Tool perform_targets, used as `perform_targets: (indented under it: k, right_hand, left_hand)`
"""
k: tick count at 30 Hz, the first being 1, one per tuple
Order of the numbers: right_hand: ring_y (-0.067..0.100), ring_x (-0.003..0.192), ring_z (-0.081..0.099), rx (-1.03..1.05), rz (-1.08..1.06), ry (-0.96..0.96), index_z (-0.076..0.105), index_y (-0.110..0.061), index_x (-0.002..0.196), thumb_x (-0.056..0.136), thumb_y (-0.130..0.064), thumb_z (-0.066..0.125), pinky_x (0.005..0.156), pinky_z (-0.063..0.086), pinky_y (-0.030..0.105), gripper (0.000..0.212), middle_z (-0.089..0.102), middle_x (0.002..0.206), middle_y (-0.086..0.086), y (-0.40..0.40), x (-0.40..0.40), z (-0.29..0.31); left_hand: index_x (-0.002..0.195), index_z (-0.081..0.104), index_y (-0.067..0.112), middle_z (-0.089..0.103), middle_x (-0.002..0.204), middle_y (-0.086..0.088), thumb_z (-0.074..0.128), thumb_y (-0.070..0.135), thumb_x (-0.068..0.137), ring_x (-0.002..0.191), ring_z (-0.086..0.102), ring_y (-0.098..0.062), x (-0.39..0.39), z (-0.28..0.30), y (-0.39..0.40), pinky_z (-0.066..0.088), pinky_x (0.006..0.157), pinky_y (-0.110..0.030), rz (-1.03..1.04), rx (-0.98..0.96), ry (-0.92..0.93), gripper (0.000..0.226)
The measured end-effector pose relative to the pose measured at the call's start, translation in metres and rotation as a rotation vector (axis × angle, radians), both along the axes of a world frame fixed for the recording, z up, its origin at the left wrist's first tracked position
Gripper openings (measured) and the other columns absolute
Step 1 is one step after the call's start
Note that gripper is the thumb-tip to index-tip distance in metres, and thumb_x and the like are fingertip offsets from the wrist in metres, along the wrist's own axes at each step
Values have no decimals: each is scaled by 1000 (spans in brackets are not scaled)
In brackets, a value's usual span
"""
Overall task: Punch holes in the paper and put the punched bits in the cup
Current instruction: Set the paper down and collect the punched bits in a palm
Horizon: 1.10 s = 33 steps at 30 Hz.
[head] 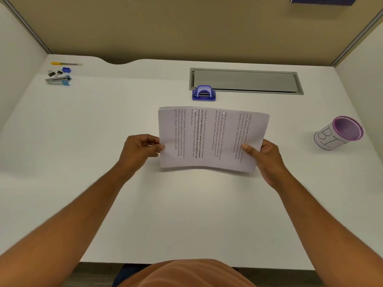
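A printed paper sheet (211, 139), turned sideways, is held above the middle of the white desk. My left hand (139, 149) pinches its left edge and my right hand (264, 157) grips its right lower corner. The sheet bows slightly. A blue hole punch (203, 93) stands just beyond the paper's far edge, untouched. A white paper cup with a purple rim (337, 133) stands at the right, marked with letters, apart from both hands.
A grey cable hatch (248, 80) is set into the desk behind the punch. A stapler (58, 80), binder clips (54, 73), a small blue item (66, 69) and a yellow pen (66, 63) lie at the far left. Partition walls enclose the desk (186, 214).
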State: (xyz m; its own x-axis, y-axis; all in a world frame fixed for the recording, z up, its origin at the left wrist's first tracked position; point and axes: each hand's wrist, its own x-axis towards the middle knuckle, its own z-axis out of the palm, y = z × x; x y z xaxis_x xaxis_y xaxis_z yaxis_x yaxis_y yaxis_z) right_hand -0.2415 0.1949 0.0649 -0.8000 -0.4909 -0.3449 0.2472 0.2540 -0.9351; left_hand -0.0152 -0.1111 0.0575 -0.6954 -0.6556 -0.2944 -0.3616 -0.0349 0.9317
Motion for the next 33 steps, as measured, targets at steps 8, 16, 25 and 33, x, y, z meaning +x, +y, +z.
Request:
perform_targets:
  k: [8,16,25,33]
  right_hand:
    - [13,99,77,-32,-69,118,77,-16,117,88,-14,82,93,61,34,30,80,110,-6,-3,-12,18]
    - [16,102,77,-64,-81,160,75,-15,123,87,-11,83,91,62,31,37,79,116,-3,-4,-23,23]
    - [17,105,77,-73,-64,163,74,-17,120,85,-5,83,93,61,36,38,79,116,-1,-9,-32,26]
    - [15,91,80,18,-65,190,70,-12,109,80,-7,88,81,64,29,34,82,98,-7,-24,-40,31]
  left_hand:
    - [94,81,10,82,83,8,87,5,84,75,77,-9,-11,13,0,61,72,-20,-7,-212,62,13]
    - [97,81,11,83,90,1,87,6,84,80,78,-17,-16,17,0,63,76,-25,-7,-248,88,15]
    - [99,79,1,81,95,-15,86,3,85,82,78,-25,-18,23,-5,66,82,-35,-4,-204,110,16]
    - [107,78,-2,82,101,-18,83,-1,87,92,80,-30,-7,23,-6,67,84,-38,2,11,140,21]
